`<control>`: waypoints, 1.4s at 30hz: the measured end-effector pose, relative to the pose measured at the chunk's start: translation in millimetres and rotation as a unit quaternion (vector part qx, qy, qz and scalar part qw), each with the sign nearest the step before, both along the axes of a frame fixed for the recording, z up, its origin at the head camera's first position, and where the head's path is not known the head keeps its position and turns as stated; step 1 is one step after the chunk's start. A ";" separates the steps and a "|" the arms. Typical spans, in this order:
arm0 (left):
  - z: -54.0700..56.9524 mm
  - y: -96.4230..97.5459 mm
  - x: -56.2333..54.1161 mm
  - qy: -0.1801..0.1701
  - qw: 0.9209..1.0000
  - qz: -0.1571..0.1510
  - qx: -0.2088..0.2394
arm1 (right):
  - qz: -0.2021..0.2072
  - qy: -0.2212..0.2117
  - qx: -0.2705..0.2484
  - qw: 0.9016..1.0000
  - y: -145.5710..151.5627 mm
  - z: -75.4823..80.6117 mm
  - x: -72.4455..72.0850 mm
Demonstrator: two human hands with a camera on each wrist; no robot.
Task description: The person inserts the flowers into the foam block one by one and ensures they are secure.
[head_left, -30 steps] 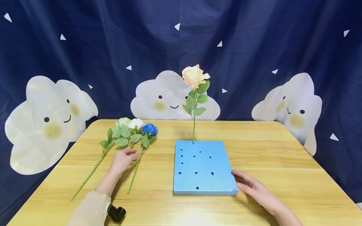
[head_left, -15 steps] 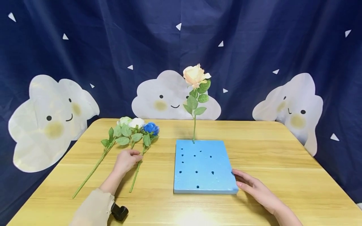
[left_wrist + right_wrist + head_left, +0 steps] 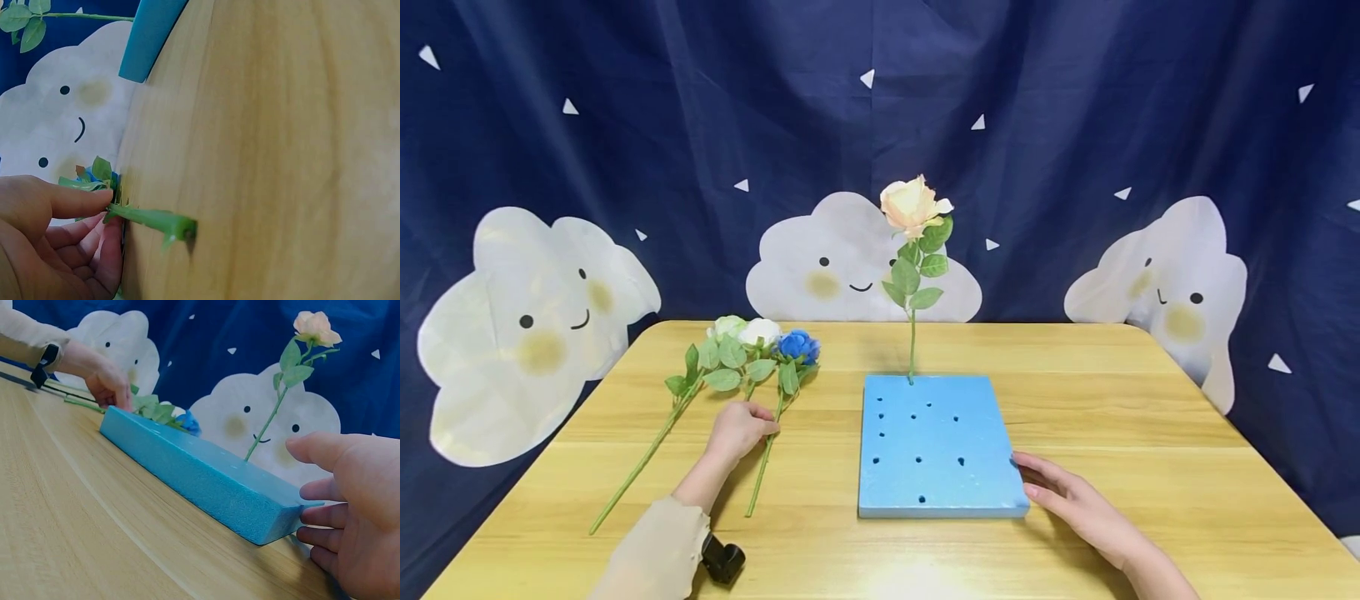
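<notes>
The left hand (image 3: 739,431) pinches the green stem (image 3: 760,476) of the blue artificial flower (image 3: 798,346), presumably for a firm hold, left of the flat blue foam board (image 3: 936,439), whose right edge the loosely extended right hand (image 3: 1075,498) probably steadies, though contact is unclear.

A dark-blue fabric curtain (image 3: 1075,100), dotted with small white triangles (image 3: 867,79), hangs in folds behind a pale yellow-brown wood-grain table (image 3: 1112,383) with rounded far corners. From the tabletop's middle, smiling white cloud shapes (image 3: 850,242) sit at 10, 12 and 2 o'clock, and bright white glare (image 3: 917,583) shines at 6 o'clock.
</notes>
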State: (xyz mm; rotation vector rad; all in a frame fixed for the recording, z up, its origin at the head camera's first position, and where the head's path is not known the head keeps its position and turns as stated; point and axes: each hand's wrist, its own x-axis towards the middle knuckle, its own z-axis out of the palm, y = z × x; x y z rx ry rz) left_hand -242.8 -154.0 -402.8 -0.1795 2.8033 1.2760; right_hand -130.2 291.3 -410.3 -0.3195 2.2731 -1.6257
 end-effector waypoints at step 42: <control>52.7 19.7 -17.5 0.084 0.935 -0.050 0.341 | -0.005 0.004 -0.007 1.000 -4.8 1.1 2.9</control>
